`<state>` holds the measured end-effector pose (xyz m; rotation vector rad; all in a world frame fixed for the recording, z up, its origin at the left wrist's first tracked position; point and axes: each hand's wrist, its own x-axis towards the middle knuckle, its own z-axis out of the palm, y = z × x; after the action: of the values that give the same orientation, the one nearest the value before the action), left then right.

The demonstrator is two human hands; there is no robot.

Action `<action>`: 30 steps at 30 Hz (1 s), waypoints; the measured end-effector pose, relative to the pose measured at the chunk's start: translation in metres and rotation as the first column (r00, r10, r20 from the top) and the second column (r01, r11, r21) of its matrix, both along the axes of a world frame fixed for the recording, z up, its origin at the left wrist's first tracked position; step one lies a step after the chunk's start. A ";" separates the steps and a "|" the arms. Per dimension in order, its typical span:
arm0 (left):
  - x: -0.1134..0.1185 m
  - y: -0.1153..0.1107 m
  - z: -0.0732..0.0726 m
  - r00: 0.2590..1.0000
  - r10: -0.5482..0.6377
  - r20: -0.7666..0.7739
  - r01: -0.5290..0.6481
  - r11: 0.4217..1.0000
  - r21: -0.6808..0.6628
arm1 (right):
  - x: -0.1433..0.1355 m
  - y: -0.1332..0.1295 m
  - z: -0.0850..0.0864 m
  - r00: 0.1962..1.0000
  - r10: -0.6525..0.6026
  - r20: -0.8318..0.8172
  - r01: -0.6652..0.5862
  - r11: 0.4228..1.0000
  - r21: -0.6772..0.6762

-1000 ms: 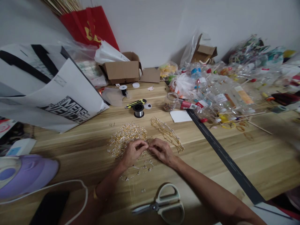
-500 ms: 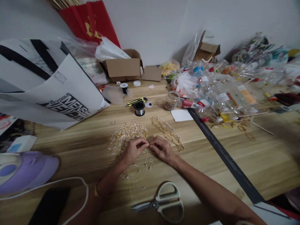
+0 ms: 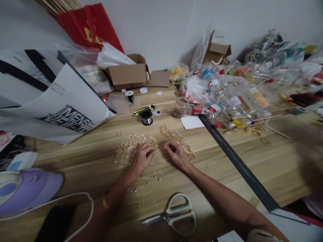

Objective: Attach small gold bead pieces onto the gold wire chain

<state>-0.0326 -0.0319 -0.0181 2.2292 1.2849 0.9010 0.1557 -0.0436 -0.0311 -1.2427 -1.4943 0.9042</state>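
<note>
A pile of gold and silver beaded chains [image 3: 126, 148] lies on the wooden table, partly under my left hand [image 3: 142, 159]. The thumb and forefinger of this hand are pinched; what sits between them is too small to make out. Just to the right, apart from it, my right hand [image 3: 176, 154] is closed in a pinch. A thin beaded chain [image 3: 163, 161] runs from beside the pile up to my right hand. Beyond that hand lie several gold chains [image 3: 181, 139] side by side. A silver chain with dark beads [image 3: 148, 184] is stretched out nearer to me.
White-handled scissors [image 3: 180, 215] lie in front. Behind the pile are a wire spool [image 3: 146, 118], a yellow-black cutter [image 3: 143, 110] and a jar of beads [image 3: 180, 107]. Plastic bottles [image 3: 237, 101] crowd the right; a white bag [image 3: 63, 101] and purple appliance [image 3: 37, 186] stand left.
My hands, whose fingertips were together, have moved apart, leaving a gap with a stretch of chain below it. The whole view has shifted slightly.
</note>
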 end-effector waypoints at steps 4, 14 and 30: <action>0.001 0.003 0.000 0.994 -0.010 -0.105 0.016 0.998 0.060 | 0.000 0.000 0.001 1.000 -0.009 -0.012 0.008 1.000 -0.024; 0.014 0.009 0.012 0.940 -0.027 -0.340 0.065 0.993 0.102 | 0.000 0.000 0.004 1.000 -0.006 -0.012 0.006 1.000 -0.009; 0.026 0.007 0.016 0.807 0.026 -0.590 0.074 0.987 0.145 | 0.000 0.000 0.003 1.000 0.002 -0.019 -0.003 1.000 -0.030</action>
<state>-0.0071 -0.0246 -0.0018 2.7817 1.4667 0.2925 0.1553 -0.0436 -0.0286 -1.2510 -1.4724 0.9410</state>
